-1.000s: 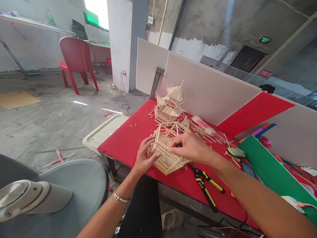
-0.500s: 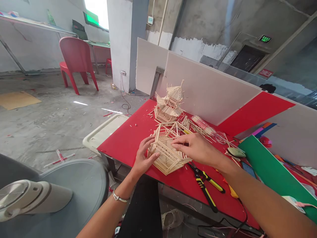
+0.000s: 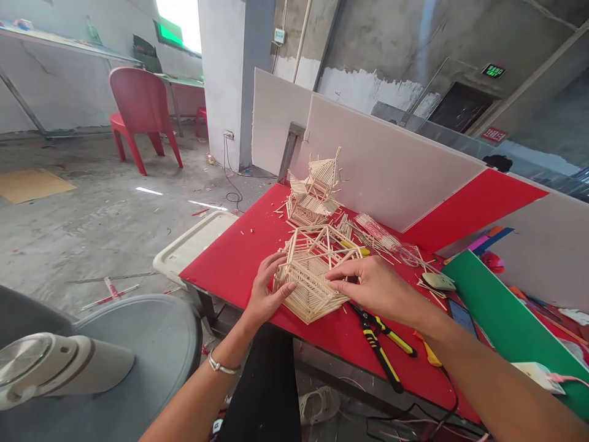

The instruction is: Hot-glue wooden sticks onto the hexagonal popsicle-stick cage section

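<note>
A many-sided open frame of thin wooden sticks (image 3: 309,298) stands on the red tabletop (image 3: 230,255) in front of me. My left hand (image 3: 267,291) grips its left side, thumb at the near face and fingers round the far side. My right hand (image 3: 375,282) is at the frame's right side, thumb and forefinger pinched together against the upper rail; whatever lies between the fingertips is too small to make out. Behind the frame rises a tiered stick pagoda (image 3: 317,199). Pliers with black and yellow handles (image 3: 381,350) lie just right of the frame's near corner.
Loose sticks (image 3: 344,227) and a plastic-wrapped bundle (image 3: 377,230) lie behind my right hand. A green board (image 3: 515,325) borders the table on the right, near a phone (image 3: 461,316). At the left, a grey round stool (image 3: 161,344) carries a white bottle (image 3: 87,368).
My right hand has shifted slightly to the right along the frame, uncovering more of its far rails. The left hand keeps its place on the frame.
</note>
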### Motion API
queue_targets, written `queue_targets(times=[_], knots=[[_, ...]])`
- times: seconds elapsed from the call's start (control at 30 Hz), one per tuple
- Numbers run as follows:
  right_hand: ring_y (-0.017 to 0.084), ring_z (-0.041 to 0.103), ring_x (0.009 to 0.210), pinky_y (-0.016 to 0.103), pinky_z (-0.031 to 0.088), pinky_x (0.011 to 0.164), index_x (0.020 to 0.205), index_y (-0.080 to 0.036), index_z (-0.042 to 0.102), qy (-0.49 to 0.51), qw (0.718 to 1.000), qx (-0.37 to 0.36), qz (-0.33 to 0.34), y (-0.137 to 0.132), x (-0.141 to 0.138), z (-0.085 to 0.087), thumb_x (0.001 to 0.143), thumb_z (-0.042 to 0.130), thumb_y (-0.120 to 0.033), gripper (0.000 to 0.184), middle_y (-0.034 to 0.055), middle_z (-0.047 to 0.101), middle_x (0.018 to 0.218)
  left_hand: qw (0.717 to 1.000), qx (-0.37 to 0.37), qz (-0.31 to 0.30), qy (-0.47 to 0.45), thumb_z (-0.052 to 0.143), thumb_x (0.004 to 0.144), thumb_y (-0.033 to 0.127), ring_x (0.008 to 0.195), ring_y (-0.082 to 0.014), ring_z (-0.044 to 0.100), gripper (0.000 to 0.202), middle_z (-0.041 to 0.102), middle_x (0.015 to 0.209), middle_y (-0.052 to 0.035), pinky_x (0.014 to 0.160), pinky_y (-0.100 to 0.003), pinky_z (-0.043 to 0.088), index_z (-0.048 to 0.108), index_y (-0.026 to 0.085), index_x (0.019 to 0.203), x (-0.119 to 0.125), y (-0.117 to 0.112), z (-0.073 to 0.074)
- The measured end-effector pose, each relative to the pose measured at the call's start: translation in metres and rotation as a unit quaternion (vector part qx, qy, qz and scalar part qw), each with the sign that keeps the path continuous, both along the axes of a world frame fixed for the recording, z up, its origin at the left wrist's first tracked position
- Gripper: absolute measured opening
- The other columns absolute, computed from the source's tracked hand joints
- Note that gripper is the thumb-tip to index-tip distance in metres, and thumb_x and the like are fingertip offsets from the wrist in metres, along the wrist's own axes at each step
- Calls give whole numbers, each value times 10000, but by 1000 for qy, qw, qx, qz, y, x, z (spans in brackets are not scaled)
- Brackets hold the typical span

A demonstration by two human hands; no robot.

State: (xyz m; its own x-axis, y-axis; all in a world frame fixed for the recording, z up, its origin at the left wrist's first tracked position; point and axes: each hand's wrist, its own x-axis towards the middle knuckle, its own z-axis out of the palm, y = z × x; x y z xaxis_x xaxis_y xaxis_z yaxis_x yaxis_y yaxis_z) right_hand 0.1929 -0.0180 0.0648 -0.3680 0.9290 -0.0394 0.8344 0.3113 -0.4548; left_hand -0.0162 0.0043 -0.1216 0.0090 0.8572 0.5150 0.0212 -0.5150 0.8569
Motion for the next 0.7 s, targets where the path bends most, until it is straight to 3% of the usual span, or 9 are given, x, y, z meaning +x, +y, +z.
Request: queue_targets(times=[0.7], knots=[[166,712,828,260,535,721,931,-309,818,2,998,46,34,2,0,-12,832,669,-211,204,-29,785,898,1000,7,-1,-6,706,867,418,1369,-323,468,456,529,1425,-145,1117,-525,413,633,260,1289,0,-1,-1]])
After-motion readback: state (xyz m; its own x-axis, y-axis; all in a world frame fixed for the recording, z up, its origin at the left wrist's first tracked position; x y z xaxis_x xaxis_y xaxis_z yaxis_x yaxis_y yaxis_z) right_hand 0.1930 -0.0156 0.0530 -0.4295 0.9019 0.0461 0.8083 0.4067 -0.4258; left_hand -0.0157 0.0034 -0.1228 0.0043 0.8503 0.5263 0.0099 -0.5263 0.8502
